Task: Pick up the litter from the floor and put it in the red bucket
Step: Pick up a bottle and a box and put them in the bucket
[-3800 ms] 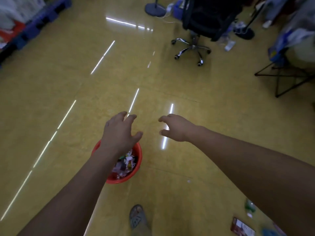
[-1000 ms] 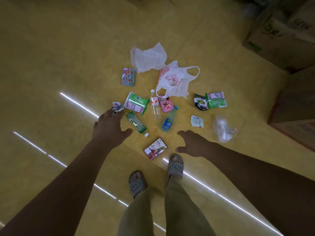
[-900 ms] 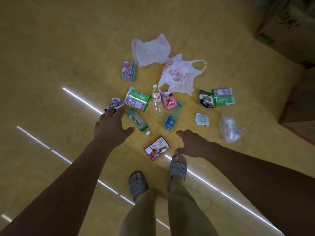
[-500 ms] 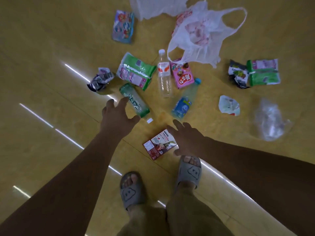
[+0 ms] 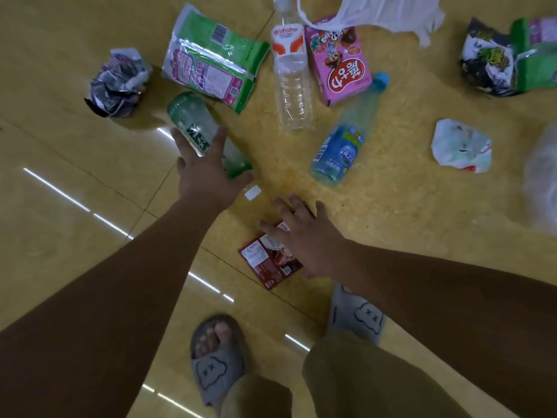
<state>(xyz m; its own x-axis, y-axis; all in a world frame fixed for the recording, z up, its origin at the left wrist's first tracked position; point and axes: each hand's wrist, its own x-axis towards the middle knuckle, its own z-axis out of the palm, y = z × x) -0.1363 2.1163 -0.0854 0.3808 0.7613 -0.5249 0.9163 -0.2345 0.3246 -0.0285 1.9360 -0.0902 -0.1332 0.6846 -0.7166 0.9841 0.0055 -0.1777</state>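
Hovering with fingers spread, the left hand [image 5: 208,176] holds nothing. Its fingertips lie over the green bottle [image 5: 190,122], and contact cannot be confirmed. The spread suggests it is set to close round the bottle's body. The right hand [image 5: 307,236] is likewise open and empty, palm down over the red carton [image 5: 268,263], which lies flat and probably needs an edge pinch. A small white scrap [image 5: 252,193] sits between the two hands.

Beyond them, a blue bottle [image 5: 340,146] and a clear bottle [image 5: 292,86] lie on their sides and could roll if nudged. A pink box [image 5: 340,64], a green pouch [image 5: 208,64], a crumpled dark wrapper [image 5: 117,82] and a white plastic bag [image 5: 391,10] lie farther out.

All the litter rests on the yellow floor [image 5: 75,146], clustered ahead of the person's slippers [image 5: 217,357]. The red bucket is not in view, so every item calls for a carry.
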